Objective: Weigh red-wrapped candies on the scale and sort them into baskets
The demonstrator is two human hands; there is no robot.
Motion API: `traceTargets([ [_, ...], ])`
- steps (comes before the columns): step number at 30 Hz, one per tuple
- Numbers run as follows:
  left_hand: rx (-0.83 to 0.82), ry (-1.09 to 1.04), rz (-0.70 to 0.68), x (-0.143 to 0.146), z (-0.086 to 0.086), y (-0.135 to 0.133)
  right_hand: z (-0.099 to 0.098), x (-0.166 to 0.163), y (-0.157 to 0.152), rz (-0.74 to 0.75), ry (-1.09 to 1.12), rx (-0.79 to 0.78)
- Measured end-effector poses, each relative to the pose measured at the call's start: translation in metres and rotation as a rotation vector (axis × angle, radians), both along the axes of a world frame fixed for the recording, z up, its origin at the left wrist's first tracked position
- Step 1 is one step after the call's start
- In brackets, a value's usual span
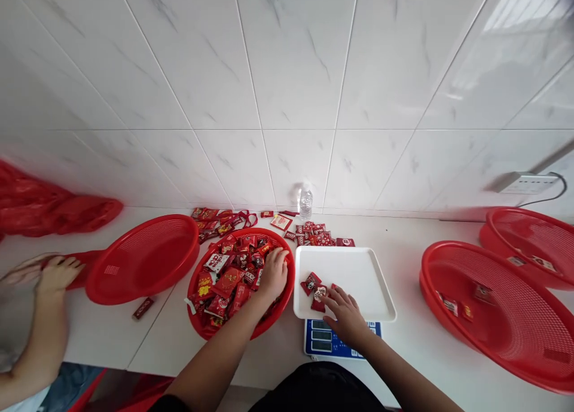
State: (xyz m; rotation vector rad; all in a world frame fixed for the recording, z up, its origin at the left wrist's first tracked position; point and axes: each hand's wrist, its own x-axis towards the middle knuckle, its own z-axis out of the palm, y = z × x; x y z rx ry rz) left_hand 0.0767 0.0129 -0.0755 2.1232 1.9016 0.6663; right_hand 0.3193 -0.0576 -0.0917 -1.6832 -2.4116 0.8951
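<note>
My left hand (274, 274) reaches into a red plastic basket (195, 325) heaped with red-wrapped snack packets (228, 280). Its fingers are bent down and together near the basket's right side, and their tips are hidden, so I cannot make out what they hold. Over the white tray (359, 268) of a blue digital scale (321, 345) is my right hand (347, 316), open with fingers apart. Beneath and beside its fingertips, a few small red packets (311, 283) lie at the tray's left part.
Loose red packets (314, 234) and a clear bottle (305, 201) stand along the tiled wall. To the right are two red baskets (502, 316) with a few packets inside. At left are another red basket (143, 256), one packet (142, 308), a co-worker's hands (58, 273) and red bags (54, 208).
</note>
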Motion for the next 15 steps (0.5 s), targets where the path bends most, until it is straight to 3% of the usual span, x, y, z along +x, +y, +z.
traceTargets([
  [2, -0.126, 0.014, 0.056, -0.02, -0.001, 0.015, 0.001, 0.002, -0.002, -0.001, 0.019, -0.011],
  [6, -0.384, 0.006, -0.037, -0.039, -0.002, 0.041, 0.001, 0.015, -0.005, -0.054, 0.07, -0.002],
  [11, -0.365, 0.094, -0.025, -0.037, 0.001, 0.048, 0.0, 0.025, -0.01, -0.125, 0.12, -0.016],
  [15, -0.334, 0.037, -0.018, -0.047, 0.003, 0.04, -0.001, 0.024, -0.016, -0.149, 0.185, -0.007],
])
